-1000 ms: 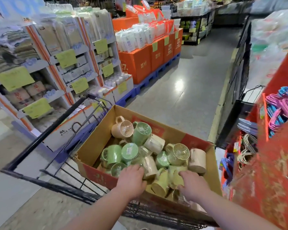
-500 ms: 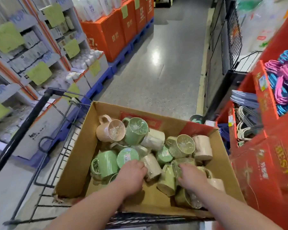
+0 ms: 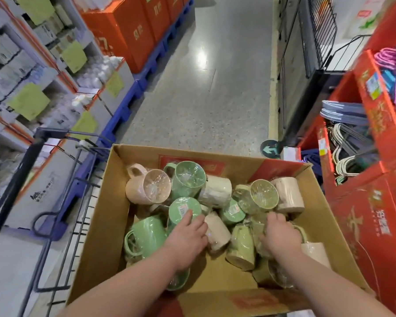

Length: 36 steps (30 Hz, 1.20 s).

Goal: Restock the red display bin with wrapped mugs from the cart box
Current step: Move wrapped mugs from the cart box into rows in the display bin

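A cardboard box (image 3: pixel 105 216) sits on a black wire cart (image 3: pixel 62 225) and holds several plastic-wrapped mugs in green, pink and cream. My left hand (image 3: pixel 188 239) lies on a green wrapped mug (image 3: pixel 183 209), its fingers curled over the mug's side. My right hand (image 3: pixel 280 234) reaches down among the pale green mugs (image 3: pixel 241 245) at the right of the box, fingers curled into the pile; what they hold is hidden. A pink mug (image 3: pixel 146 186) lies at the box's far left. The red display bin (image 3: pixel 370 216) stands to the right of the cart.
Red bins at the right hold hangers (image 3: pixel 348 156) in white, grey, pink and blue. Shelves of boxed goods with yellow-green tags (image 3: pixel 28 101) line the left, with orange cartons (image 3: pixel 124 33) on blue pallets beyond. A grey aisle floor (image 3: pixel 204 92) runs ahead of the cart.
The view has tilted further down and closer to the box. Both hands have pushed slightly deeper into the mug pile, the left onto the green mug, the right among the pale green ones.
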Available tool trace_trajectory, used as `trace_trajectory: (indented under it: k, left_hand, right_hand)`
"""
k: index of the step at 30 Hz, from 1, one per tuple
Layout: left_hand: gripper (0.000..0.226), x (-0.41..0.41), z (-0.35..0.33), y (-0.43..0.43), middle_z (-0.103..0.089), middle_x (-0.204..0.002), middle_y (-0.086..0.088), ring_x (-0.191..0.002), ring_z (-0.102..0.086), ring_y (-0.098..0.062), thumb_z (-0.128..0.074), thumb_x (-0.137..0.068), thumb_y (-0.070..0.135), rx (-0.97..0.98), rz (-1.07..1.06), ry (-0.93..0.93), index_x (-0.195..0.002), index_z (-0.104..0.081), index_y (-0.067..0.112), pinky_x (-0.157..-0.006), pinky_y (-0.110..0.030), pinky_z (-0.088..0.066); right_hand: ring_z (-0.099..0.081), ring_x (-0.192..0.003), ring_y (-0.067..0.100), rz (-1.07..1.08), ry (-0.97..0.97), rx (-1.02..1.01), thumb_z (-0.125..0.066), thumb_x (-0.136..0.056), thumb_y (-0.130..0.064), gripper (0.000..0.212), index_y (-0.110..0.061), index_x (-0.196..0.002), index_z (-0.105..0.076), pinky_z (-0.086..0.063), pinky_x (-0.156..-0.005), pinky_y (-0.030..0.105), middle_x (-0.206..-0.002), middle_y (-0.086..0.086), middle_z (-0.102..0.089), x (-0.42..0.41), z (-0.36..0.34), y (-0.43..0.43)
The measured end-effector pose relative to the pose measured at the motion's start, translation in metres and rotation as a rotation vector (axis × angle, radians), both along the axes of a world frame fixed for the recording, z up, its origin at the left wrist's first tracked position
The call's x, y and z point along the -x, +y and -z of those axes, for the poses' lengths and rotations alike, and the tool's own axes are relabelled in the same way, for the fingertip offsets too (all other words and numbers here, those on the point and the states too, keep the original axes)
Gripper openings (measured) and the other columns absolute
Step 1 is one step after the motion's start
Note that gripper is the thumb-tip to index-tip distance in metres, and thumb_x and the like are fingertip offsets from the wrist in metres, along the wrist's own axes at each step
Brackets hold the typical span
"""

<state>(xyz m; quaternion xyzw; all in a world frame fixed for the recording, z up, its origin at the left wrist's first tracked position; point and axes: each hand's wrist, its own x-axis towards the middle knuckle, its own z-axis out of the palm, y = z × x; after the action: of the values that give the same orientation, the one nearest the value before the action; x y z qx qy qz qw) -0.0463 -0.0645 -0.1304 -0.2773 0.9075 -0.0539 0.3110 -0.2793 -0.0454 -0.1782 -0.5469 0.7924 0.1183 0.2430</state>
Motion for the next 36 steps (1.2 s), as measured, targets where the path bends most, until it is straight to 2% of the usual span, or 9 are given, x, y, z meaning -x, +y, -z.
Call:
trace_trajectory:
  k: [5, 12, 14, 17, 20, 22, 26, 31, 36]
  left_hand:
    - [0.051, 0.001, -0.004, -0.003, -0.022, -0.152, -0.019, -0.143, -0.006, -0.037, -0.049, -0.092, 0.017, -0.013, 0.049, -0.014, -0.141, -0.037, 0.008, -0.113, -0.057, -0.002]
    - [0.037, -0.001, -0.012, -0.019, -0.044, -0.134, -0.018, -0.132, -0.029, -0.037, -0.044, -0.091, 0.016, 0.030, -0.082, 0.037, -0.126, -0.055, 0.007, -0.113, -0.055, -0.014]
    - [0.025, -0.004, -0.018, -0.024, -0.062, -0.105, -0.010, -0.107, -0.053, -0.033, -0.065, -0.074, 0.020, 0.119, -0.124, 0.159, -0.098, -0.070, 0.014, -0.100, -0.046, -0.034]
    - [0.025, -0.006, -0.021, -0.026, -0.060, -0.069, 0.000, -0.073, -0.059, -0.024, -0.082, -0.037, 0.020, 0.148, -0.203, 0.324, -0.057, -0.067, 0.019, -0.070, -0.037, -0.045]
    - [0.030, -0.006, -0.023, -0.023, -0.061, -0.071, 0.003, -0.073, -0.060, -0.021, -0.085, -0.036, 0.021, 0.179, -0.317, 0.504, -0.060, -0.068, 0.021, -0.062, -0.034, -0.051]
    - [0.026, -0.003, -0.031, -0.019, -0.063, -0.078, 0.005, -0.077, -0.060, -0.018, -0.084, -0.054, 0.032, 0.186, -0.426, 0.609, -0.073, -0.071, 0.021, -0.067, -0.033, -0.051]
    - [0.032, 0.011, -0.048, -0.015, -0.056, -0.107, 0.005, -0.100, -0.052, -0.014, -0.053, -0.091, 0.041, 0.028, -0.748, 0.829, -0.112, -0.060, 0.019, -0.082, -0.027, -0.045]
    - [0.008, 0.032, -0.049, -0.006, -0.060, -0.089, 0.003, -0.077, -0.058, -0.018, -0.056, -0.087, 0.029, -0.262, -1.114, 1.081, -0.091, -0.052, 0.024, -0.072, -0.032, -0.050]
    - [0.013, 0.057, -0.046, 0.009, -0.063, -0.087, 0.000, -0.075, -0.057, -0.012, -0.059, -0.084, 0.013, -0.459, -1.225, 1.229, -0.097, -0.057, 0.015, -0.066, -0.026, -0.046]
  right_hand:
    - [-0.063, -0.077, 0.021, 0.125, -0.002, -0.022, -0.051, -0.087, -0.019, 0.041, -0.015, -0.125, -0.034, -0.045, -0.058, 0.029, -0.093, -0.001, -0.065, 0.007, 0.005, 0.005]
    - [-0.063, -0.072, 0.018, 0.108, -0.031, -0.019, -0.055, -0.080, -0.013, 0.056, -0.019, -0.128, -0.028, -0.045, -0.056, 0.030, -0.084, -0.004, -0.065, 0.006, 0.003, 0.016]
    - [-0.062, -0.076, 0.019, 0.118, -0.058, 0.009, -0.056, -0.080, -0.014, 0.048, -0.019, -0.121, -0.032, -0.043, -0.055, 0.029, -0.087, -0.005, -0.063, 0.007, -0.003, 0.021]
    - [-0.057, -0.076, 0.020, 0.161, -0.096, 0.066, -0.053, -0.083, -0.010, 0.037, -0.017, -0.115, -0.036, -0.042, -0.059, 0.031, -0.087, -0.004, -0.059, 0.009, -0.013, 0.026]
    - [-0.054, -0.073, 0.022, 0.222, -0.150, 0.133, -0.048, -0.088, -0.011, 0.022, -0.017, -0.107, -0.039, -0.044, -0.061, 0.032, -0.082, -0.003, -0.054, 0.011, -0.026, 0.028]
    - [-0.053, -0.076, 0.023, 0.255, -0.205, 0.179, -0.050, -0.089, -0.017, 0.016, -0.019, -0.101, -0.040, -0.046, -0.065, 0.033, -0.084, -0.002, -0.054, 0.011, -0.038, 0.030]
    - [-0.054, -0.075, 0.020, 0.338, -0.330, 0.277, -0.052, -0.089, -0.020, 0.014, -0.023, -0.098, -0.042, -0.038, -0.053, 0.030, -0.083, -0.006, -0.056, 0.010, -0.059, 0.039]
    - [-0.052, -0.064, 0.013, 0.464, -0.430, 0.385, -0.055, -0.091, -0.021, 0.015, -0.020, -0.099, -0.043, -0.036, -0.051, 0.026, -0.086, -0.003, -0.057, 0.013, -0.080, 0.055]
    - [-0.047, -0.054, 0.010, 0.542, -0.430, 0.473, -0.057, -0.091, -0.018, 0.014, -0.019, -0.097, -0.043, -0.037, -0.054, 0.028, -0.079, -0.002, -0.056, 0.018, -0.096, 0.083]
